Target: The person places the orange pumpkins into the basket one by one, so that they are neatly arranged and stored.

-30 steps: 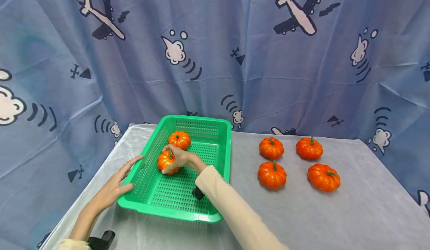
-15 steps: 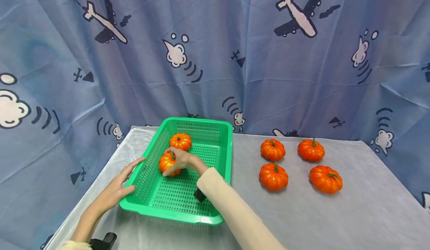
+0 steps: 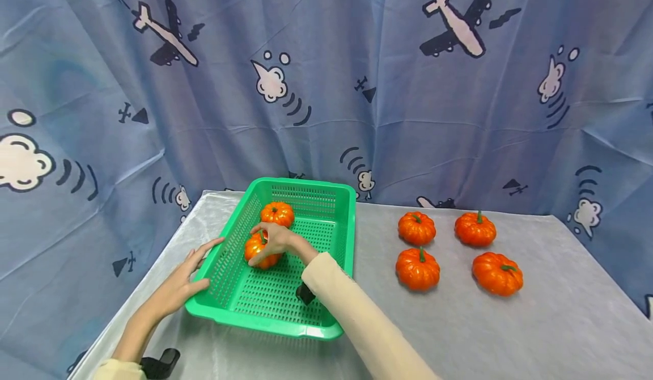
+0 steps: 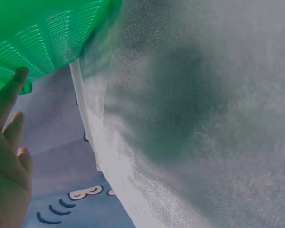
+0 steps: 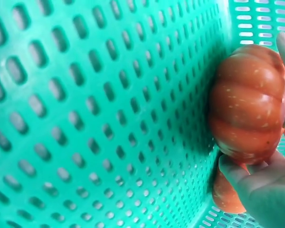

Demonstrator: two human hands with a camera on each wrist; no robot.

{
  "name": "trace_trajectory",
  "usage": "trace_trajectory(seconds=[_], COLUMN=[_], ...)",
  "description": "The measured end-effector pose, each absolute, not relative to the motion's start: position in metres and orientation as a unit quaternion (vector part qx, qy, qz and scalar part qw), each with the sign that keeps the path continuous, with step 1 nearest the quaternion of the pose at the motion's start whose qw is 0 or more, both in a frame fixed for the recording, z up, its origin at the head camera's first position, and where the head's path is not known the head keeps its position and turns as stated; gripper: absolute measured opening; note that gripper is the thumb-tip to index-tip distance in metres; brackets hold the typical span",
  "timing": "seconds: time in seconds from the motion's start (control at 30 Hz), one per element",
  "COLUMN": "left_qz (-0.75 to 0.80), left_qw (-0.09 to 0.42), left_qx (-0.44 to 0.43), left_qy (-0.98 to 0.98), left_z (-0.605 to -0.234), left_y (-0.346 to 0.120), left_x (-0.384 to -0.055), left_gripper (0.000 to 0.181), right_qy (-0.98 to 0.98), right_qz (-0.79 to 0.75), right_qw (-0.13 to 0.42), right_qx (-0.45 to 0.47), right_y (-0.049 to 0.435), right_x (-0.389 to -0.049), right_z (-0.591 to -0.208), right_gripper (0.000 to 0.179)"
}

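A green plastic basket (image 3: pixel 272 324) with slotted walls stands on the table. Inside it, my right hand (image 3: pixel 275 240) holds a small orange pumpkin (image 3: pixel 253 246) with a green stem, near the left wall. The right wrist view shows thumb and fingers on either side of this ribbed pumpkin (image 5: pixel 247 102). Just behind it in the basket sits a second pumpkin (image 3: pixel 278 214). My left hand (image 3: pixel 178 287) touches the basket's left side, fingers spread and mostly straight. From the left wrist, one finger (image 4: pixel 12 92) reaches the slotted green wall (image 4: pixel 52 35).
Several more pumpkins lie on the silvery cloth to the right of the basket, among them a front-left one (image 3: pixel 417 270) and a front-right one (image 3: pixel 497 274). Behind the table (image 3: pixel 382 334) hangs a blue curtain (image 3: pixel 326 85) printed with airplanes.
The whole head view has shifted slightly to the right and down. Both hands, the basket and the pumpkins keep their places relative to each other.
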State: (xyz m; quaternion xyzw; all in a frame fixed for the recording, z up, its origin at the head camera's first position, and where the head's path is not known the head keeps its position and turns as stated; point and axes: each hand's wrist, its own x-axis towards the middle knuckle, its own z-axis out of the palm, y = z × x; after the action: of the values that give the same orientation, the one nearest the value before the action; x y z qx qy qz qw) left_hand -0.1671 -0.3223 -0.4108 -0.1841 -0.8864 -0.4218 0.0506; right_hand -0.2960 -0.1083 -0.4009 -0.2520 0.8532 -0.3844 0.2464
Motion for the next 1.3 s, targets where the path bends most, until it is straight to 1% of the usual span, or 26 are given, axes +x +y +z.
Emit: trace_trajectory(seconds=[0.13, 0.3, 0.53, 0.67, 0.8, 0.93, 1.07, 1.3], left_qz=[-0.421, -0.417, -0.402, -0.399, -0.399, -0.399, -0.400, -0.401], left_qw=[0.047, 0.044, 0.050, 0.047, 0.051, 0.053, 0.051, 0.054], left_qx=[-0.181, -0.177, -0.184, -0.178, -0.180, -0.186, -0.186, -0.188], left_qy=[-0.887, -0.890, -0.895, -0.899, -0.898, -0.896, -0.896, -0.895], left_z=[-0.411, -0.411, -0.411, -0.410, -0.408, -0.408, -0.410, -0.413], left_y=[-0.322, -0.321, -0.320, -0.319, -0.320, -0.318, -0.318, -0.317], left_x=[-0.167, -0.166, -0.165, -0.164, -0.164, -0.165, -0.165, -0.163], left_gripper=[0.076, 0.076, 0.076, 0.077, 0.077, 0.076, 0.076, 0.078], right_qy=[0.841, 0.823, 0.796, 0.762, 0.732, 0.699, 0.671, 0.662], right_qz=[-0.406, -0.440, -0.507, -0.554, -0.575, -0.590, -0.603, -0.610], right_qw=[0.241, 0.219, 0.195, 0.196, 0.200, 0.190, 0.185, 0.192], right_qx=[-0.265, -0.283, -0.267, -0.271, -0.306, -0.357, -0.388, -0.391], right_y=[-0.108, -0.105, -0.099, -0.094, -0.085, -0.069, -0.046, 0.008], right_x=[-0.296, -0.296, -0.295, -0.292, -0.285, -0.273, -0.257, -0.229], right_z=[-0.397, -0.390, -0.380, -0.364, -0.340, -0.314, -0.296, -0.291], right_gripper=[0.071, 0.070, 0.062, 0.057, 0.052, 0.047, 0.047, 0.047])
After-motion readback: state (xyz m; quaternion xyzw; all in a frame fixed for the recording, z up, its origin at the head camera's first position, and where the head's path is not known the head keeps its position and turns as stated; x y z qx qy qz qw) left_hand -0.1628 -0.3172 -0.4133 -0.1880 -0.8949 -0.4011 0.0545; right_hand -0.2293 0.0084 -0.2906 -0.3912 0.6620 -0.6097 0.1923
